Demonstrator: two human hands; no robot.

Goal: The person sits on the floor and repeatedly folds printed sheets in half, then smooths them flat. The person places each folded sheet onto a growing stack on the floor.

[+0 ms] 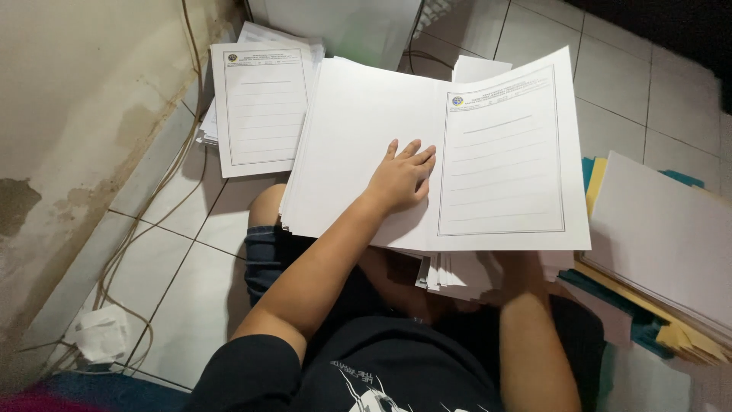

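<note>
My left hand (400,179) lies flat, fingers (418,159) spread, on the blank left side of an open white folder (366,114) resting on a paper stack across my lap. The folder's right half shows a printed lined form (503,152). My right forearm reaches under it, the hand hidden. Another form stack (261,107) lies on the tiled floor (183,252); coloured folders (656,305) sit at my right.
</note>
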